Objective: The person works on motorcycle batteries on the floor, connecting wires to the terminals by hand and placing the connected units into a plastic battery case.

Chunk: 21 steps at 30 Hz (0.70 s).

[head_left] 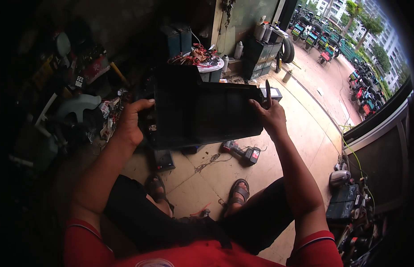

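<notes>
A wide black plastic case point(207, 107), with a notch in its far edge, is held up above the floor between my two hands. My left hand point(130, 122) grips its left end, the thumb lying over the near face and the fingers hidden behind. At the right end my right hand point(273, 116) is closed on the case, thumb on top. A slim, dark, pointed tool point(268, 91) sticks up from between the right thumb and fingers; its exact kind I cannot make out. The inside of the case is too dark to read.
Below the case lie a cordless drill point(245, 152) and a dark box point(164, 160) on the tiled floor point(189, 184). Wires fill a round white stool point(209, 66). Batteries point(260, 58) and spray cans stand by the doorway. Piled parts point(80, 109) crowd the left.
</notes>
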Each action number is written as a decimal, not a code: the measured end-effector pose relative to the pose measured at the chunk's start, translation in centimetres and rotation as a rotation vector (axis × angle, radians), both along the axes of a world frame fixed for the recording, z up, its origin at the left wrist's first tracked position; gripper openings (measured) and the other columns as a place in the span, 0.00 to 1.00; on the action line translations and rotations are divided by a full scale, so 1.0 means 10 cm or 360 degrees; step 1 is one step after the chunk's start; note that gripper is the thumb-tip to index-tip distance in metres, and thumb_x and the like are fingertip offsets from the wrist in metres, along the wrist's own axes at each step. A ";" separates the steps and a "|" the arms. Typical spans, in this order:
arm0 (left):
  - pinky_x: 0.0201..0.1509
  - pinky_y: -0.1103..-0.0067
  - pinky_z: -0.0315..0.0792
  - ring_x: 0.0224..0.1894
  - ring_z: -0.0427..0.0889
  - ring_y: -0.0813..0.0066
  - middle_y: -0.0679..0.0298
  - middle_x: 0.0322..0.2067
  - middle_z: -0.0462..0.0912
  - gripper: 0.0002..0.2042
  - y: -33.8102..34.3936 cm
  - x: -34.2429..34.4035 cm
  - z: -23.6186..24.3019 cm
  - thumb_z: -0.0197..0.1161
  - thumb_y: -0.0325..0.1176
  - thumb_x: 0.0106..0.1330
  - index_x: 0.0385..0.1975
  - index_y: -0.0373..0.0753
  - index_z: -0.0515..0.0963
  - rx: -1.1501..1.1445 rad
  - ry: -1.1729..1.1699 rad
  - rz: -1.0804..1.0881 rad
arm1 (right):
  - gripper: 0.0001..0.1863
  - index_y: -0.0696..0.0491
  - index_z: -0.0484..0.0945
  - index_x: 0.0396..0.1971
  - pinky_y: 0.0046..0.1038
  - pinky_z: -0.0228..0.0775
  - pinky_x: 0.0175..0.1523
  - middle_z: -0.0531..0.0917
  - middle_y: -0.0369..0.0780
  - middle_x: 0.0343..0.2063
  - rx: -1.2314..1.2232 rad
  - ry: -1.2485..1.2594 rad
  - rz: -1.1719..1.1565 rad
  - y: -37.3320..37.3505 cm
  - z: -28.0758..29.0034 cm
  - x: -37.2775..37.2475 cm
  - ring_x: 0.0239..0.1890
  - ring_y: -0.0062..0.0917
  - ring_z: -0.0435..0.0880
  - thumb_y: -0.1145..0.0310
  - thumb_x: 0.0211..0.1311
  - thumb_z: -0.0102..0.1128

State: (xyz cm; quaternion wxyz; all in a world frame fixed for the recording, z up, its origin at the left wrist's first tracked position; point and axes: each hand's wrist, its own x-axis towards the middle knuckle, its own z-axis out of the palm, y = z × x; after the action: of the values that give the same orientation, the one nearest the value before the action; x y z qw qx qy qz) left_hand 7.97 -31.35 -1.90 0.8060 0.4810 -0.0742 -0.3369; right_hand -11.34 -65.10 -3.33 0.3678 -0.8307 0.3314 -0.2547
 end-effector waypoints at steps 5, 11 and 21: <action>0.44 0.71 0.82 0.38 0.85 0.69 0.63 0.38 0.85 0.12 0.01 -0.05 0.04 0.63 0.37 0.64 0.43 0.38 0.80 -0.0021 0.0152 0.0035 | 0.25 0.59 0.76 0.21 0.24 0.56 0.20 0.73 0.32 0.14 0.0314 0.0160 0.0203 -0.23 -0.05 -0.06 0.15 0.15 0.67 0.51 0.58 0.72; 0.44 0.70 0.82 0.40 0.85 0.67 0.62 0.40 0.84 0.16 0.08 -0.11 0.01 0.64 0.42 0.65 0.45 0.39 0.80 0.0080 0.0141 0.0000 | 0.18 0.55 0.79 0.28 0.21 0.58 0.19 0.75 0.31 0.16 0.0797 0.0488 0.0404 -0.31 -0.08 -0.22 0.16 0.15 0.70 0.56 0.56 0.74; 0.56 0.57 0.74 0.55 0.78 0.59 0.57 0.59 0.74 0.30 0.05 -0.11 -0.12 0.66 0.52 0.63 0.60 0.40 0.70 0.0406 -0.0006 -0.0294 | 0.08 0.59 0.78 0.28 0.23 0.71 0.30 0.77 0.35 0.21 0.1518 0.0195 0.0387 -1.00 -0.60 -0.80 0.24 0.21 0.79 0.69 0.59 0.64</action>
State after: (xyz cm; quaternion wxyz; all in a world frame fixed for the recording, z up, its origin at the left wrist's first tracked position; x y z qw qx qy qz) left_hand 6.91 -30.87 -3.07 0.7038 0.5711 -0.0762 -0.4154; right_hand -19.31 -75.14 -9.30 0.7137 -0.6160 0.3329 0.0194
